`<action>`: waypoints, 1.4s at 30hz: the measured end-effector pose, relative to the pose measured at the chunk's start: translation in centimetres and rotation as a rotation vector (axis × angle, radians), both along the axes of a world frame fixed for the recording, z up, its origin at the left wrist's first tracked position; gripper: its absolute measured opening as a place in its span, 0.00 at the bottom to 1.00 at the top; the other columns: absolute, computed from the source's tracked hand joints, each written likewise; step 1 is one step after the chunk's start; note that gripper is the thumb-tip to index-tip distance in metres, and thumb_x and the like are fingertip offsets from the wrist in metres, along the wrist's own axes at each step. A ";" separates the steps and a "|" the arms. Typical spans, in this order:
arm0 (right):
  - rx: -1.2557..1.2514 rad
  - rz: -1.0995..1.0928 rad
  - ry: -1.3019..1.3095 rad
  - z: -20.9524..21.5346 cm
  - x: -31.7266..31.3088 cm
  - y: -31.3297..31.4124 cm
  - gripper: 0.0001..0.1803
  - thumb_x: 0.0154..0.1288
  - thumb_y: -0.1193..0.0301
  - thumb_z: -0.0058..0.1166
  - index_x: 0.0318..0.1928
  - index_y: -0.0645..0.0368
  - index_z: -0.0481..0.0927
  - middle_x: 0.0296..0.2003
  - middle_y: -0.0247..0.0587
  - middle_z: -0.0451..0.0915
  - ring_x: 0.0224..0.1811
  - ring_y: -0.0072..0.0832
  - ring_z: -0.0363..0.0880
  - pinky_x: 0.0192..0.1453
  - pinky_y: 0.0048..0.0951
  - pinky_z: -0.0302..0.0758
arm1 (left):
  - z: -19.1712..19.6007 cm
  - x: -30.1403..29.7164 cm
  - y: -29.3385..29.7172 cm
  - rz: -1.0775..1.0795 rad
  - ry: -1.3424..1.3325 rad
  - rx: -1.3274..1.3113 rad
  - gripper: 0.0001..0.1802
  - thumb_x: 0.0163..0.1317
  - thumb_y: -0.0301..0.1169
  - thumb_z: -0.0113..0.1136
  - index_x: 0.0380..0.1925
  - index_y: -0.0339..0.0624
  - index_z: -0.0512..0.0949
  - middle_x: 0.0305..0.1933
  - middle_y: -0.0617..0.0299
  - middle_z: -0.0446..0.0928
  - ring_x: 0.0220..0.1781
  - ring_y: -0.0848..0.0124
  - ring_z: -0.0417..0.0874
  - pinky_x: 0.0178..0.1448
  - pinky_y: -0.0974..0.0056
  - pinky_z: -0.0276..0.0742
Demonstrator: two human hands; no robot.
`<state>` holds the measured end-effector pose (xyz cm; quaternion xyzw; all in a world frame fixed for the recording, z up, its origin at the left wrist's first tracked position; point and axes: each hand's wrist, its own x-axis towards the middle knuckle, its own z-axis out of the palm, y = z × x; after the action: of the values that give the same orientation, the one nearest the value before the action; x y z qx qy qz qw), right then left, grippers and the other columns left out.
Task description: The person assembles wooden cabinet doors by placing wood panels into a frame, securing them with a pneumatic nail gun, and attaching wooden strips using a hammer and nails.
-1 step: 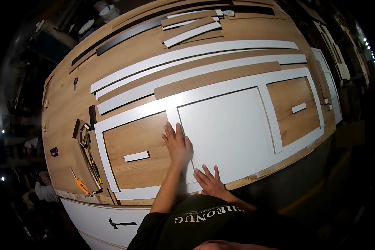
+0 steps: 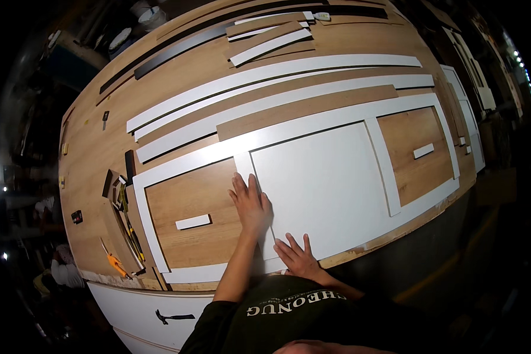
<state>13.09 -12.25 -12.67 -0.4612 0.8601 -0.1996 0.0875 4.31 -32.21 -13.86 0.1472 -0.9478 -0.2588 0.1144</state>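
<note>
A large white panel [image 2: 330, 177] lies flat inside a white frame [image 2: 189, 162] on the wooden workbench [image 2: 94, 147]. My left hand [image 2: 251, 203] rests flat, fingers spread, on the panel's left edge, where a short upright white strip [image 2: 243, 164] meets it. My right hand [image 2: 298, 253] lies flat with fingers apart on the panel's lower left corner, near the bench's front edge. Neither hand holds anything. Bare wood shows in the frame openings to the left [image 2: 194, 200] and right [image 2: 419, 147] of the panel.
Small white blocks [image 2: 193, 222] [image 2: 423, 151] lie in the two openings. Long white strips [image 2: 271, 74] and wooden strips [image 2: 307, 109] lie further back. Hand tools, among them a yellow-handled knife [image 2: 117, 265], sit at the left edge. A hammer [image 2: 174, 317] lies on a lower white board.
</note>
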 end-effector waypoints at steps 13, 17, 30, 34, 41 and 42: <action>0.008 0.015 -0.121 0.1 -1.2 1.0 0.55 0.42 0.54 0.68 0.70 0.56 0.56 0.71 0.41 0.53 0.74 0.43 0.47 0.65 0.73 0.47 | 0.8 1.8 -0.8 0.074 0.042 0.032 0.36 0.54 0.32 0.60 0.64 0.40 0.62 0.72 0.36 0.49 0.72 0.41 0.53 0.71 0.34 0.42; -0.102 -0.060 -0.104 -1.7 0.3 0.4 0.50 0.46 0.53 0.63 0.68 0.58 0.59 0.65 0.46 0.65 0.72 0.47 0.55 0.69 0.71 0.32 | 3.4 12.6 -0.9 0.155 0.134 0.050 0.35 0.55 0.36 0.63 0.63 0.43 0.64 0.66 0.41 0.61 0.69 0.44 0.59 0.71 0.43 0.51; -0.129 -0.011 0.047 -2.0 0.5 0.0 0.53 0.41 0.55 0.67 0.69 0.58 0.58 0.68 0.45 0.61 0.74 0.46 0.51 0.70 0.68 0.28 | -6.1 59.7 1.6 1.476 -0.284 -0.222 0.39 0.49 0.24 0.63 0.63 0.32 0.59 0.65 0.39 0.61 0.64 0.46 0.65 0.69 0.51 0.60; -0.051 -0.028 0.085 -0.7 0.0 -0.1 0.52 0.42 0.49 0.66 0.67 0.59 0.62 0.69 0.42 0.60 0.73 0.42 0.52 0.69 0.70 0.34 | -2.5 55.1 0.0 1.785 -0.151 0.084 0.49 0.46 0.34 0.70 0.66 0.41 0.54 0.60 0.39 0.64 0.57 0.42 0.72 0.59 0.46 0.71; -0.065 -0.028 0.104 0.3 0.3 0.2 0.50 0.42 0.49 0.67 0.65 0.58 0.64 0.68 0.40 0.60 0.73 0.41 0.53 0.67 0.72 0.41 | -4.8 57.2 -0.7 1.808 -0.641 -0.133 0.53 0.48 0.46 0.67 0.70 0.54 0.46 0.52 0.39 0.72 0.49 0.42 0.78 0.50 0.44 0.77; -0.071 -0.033 0.104 0.4 0.2 0.3 0.51 0.41 0.49 0.67 0.65 0.57 0.64 0.68 0.39 0.60 0.73 0.40 0.53 0.67 0.72 0.41 | -4.6 56.9 -0.9 1.815 -0.650 -0.076 0.54 0.48 0.46 0.66 0.70 0.54 0.45 0.51 0.40 0.74 0.49 0.42 0.79 0.49 0.44 0.77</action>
<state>13.31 -11.96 -12.27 -0.4595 0.8634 -0.2071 0.0228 61.19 -33.15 -18.50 0.8846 -0.4661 0.0123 0.0077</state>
